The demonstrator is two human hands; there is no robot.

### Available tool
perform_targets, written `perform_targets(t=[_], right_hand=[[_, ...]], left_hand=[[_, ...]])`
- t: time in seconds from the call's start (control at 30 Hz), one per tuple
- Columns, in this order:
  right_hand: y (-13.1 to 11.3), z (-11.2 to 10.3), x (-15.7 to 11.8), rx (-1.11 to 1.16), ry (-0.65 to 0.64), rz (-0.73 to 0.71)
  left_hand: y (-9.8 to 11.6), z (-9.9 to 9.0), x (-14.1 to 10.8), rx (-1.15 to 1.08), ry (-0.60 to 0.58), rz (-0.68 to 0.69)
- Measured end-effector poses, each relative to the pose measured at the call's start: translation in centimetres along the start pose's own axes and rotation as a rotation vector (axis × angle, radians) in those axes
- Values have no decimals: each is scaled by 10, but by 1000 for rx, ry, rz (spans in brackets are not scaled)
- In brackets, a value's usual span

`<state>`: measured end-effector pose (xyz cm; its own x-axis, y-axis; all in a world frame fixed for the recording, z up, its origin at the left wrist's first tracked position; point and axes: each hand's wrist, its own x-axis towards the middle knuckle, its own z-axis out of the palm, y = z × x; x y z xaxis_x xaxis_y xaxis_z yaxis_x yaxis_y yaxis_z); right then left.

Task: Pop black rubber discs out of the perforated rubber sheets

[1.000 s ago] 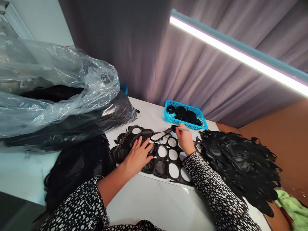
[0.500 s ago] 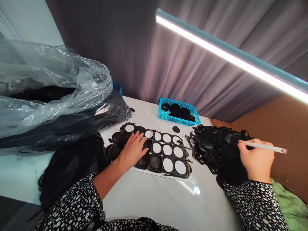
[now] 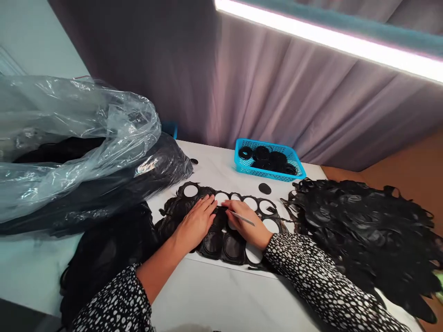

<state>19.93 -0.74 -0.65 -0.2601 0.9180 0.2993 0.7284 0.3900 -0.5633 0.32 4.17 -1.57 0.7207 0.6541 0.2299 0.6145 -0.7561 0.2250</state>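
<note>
A black sheet (image 3: 210,243) with rows of round cut-outs lies on a white backing on the table. Some circles show white, others are still filled with black. My left hand (image 3: 196,222) rests palm down on the sheet's left part, fingers stretched out. Close beside it, my right hand (image 3: 249,225) pinches a slim pale tool (image 3: 244,218), whose tip end is near the sheet's middle and too small to make out. A loose black disc (image 3: 265,188) lies behind the sheet.
A blue basket (image 3: 270,174) of black round pieces stands at the back. Black scraps (image 3: 363,226) are heaped on the right. A clear plastic bag (image 3: 131,133) with black material and a dark pile (image 3: 110,253) fill the left. A bright lamp (image 3: 311,34) hangs above.
My right hand has moved left from the scrap heap to the sheet, the tool still in it. My left hand stays on the sheet. The view has shifted slightly.
</note>
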Motion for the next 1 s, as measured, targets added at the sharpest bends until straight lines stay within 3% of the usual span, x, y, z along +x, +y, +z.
perform_targets(t=[0.23, 0.47, 0.87, 1.0], right_hand=[[9, -7, -15, -146, -84, -74], [8, -8, -16, -171, -49, -140], [12, -4, -25, -195, -101, -146], [10, -4, -26, -187, -97, -144]], left_hand=[[1, 0, -1, 14, -26, -20], [0, 5, -3, 28, 3, -20], [0, 10, -9, -16, 46, -11], [3, 4, -8, -24, 63, 2]])
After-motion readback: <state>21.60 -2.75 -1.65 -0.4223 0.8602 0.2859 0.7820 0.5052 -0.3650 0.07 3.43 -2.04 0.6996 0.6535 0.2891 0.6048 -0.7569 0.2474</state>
